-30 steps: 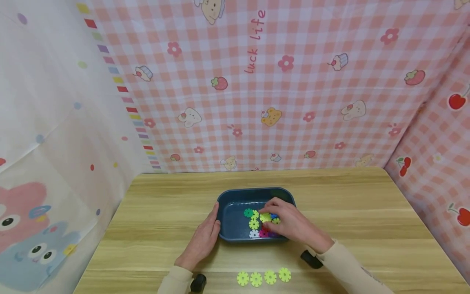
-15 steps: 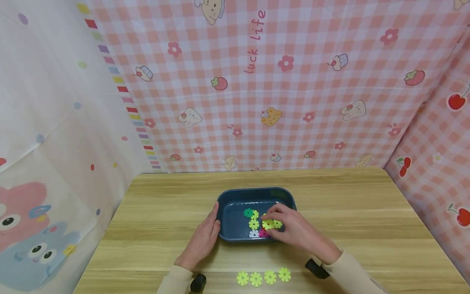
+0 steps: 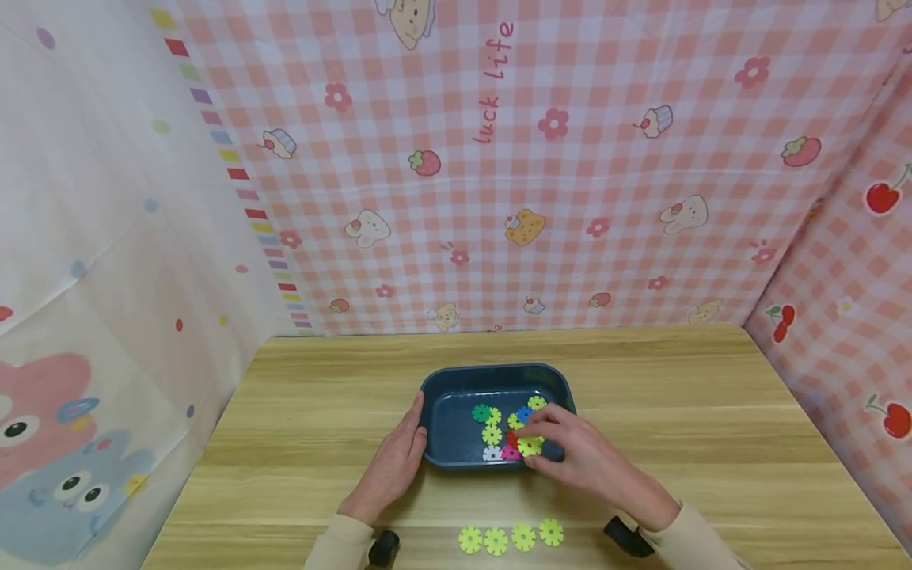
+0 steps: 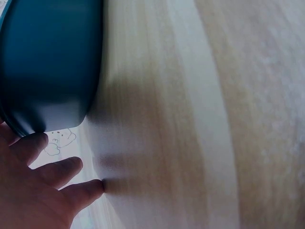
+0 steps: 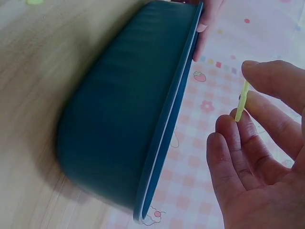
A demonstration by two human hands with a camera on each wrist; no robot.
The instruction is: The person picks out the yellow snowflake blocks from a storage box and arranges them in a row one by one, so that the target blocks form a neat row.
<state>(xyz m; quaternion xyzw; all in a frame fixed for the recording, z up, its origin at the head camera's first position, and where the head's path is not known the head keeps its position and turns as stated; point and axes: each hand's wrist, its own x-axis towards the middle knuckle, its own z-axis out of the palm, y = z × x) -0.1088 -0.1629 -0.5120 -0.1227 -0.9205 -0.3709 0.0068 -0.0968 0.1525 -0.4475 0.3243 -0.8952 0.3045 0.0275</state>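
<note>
In the head view, my right hand (image 3: 587, 455) is over the right part of a dark blue plastic basin (image 3: 449, 431). It pinches a yellow-green notched plastic disc (image 3: 530, 447) between thumb and fingers; the right wrist view has this disc (image 5: 242, 101) edge-on, beside the basin's rim. My left hand (image 3: 392, 467) rests against the basin's left side, its fingers extended; they appear spread in the left wrist view. Loose in the basin lie a green disc (image 3: 481, 413), a white disc (image 3: 492, 453), a blue disc (image 3: 524, 414) and several yellow-green ones, some hidden by my right hand.
A row of several yellow-green discs (image 3: 495, 541) lies on the wooden table (image 3: 321, 412) in front of the basin. Behind the table hangs a pink checked cloth (image 3: 456, 198), with more printed cloth at left and right.
My right hand has moved right and closer to the basin's near edge, with the yellow-green disc in its fingers, uncovering the blue disc. The left hand and basin have stayed put.
</note>
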